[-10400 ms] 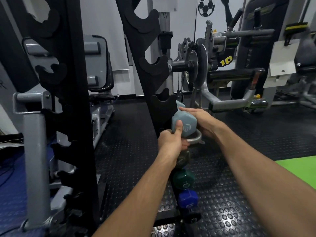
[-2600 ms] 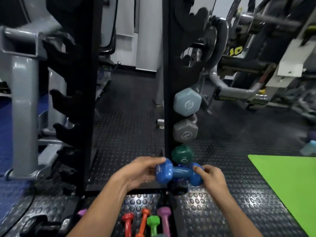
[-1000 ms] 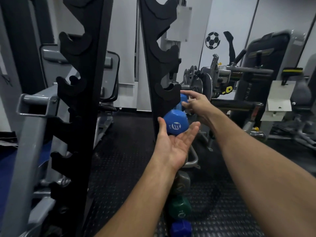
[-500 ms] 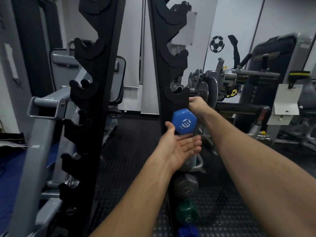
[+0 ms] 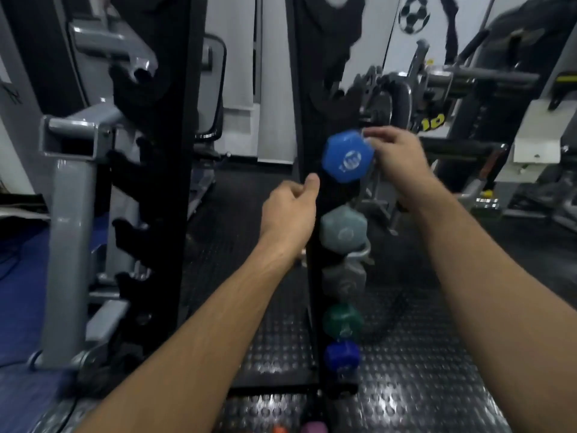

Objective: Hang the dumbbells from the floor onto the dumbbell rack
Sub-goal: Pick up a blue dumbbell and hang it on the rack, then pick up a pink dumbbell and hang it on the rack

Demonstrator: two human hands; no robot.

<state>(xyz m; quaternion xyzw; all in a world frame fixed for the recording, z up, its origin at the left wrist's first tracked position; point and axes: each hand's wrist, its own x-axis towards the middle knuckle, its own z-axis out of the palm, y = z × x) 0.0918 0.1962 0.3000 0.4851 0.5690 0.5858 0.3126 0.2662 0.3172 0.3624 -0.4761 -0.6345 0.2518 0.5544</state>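
A bright blue hex dumbbell (image 5: 346, 156) sits at a cradle on the right upright of the black dumbbell rack (image 5: 307, 98). My right hand (image 5: 398, 160) is at its far side, fingers curled against the top right of the near head. My left hand (image 5: 290, 210) hangs just below and left of it, loosely curled and holding nothing. Lower on the same upright hang a pale blue-grey dumbbell (image 5: 343, 229), a grey one (image 5: 343, 281), a green one (image 5: 342, 321) and a dark blue one (image 5: 342, 356). The picture is motion-blurred.
The rack's left upright (image 5: 175, 151) has bare hooks. A grey machine frame (image 5: 68, 214) stands at the left and a plate-loaded machine (image 5: 437, 82) behind on the right. Small orange (image 5: 278, 429) and purple (image 5: 312, 428) dumbbells lie on the studded rubber floor at the bottom edge.
My left hand has dropped away from under the blue dumbbell and curled loosely. The dumbbell now rests on the rack with my right hand still at it. The view has tilted down.
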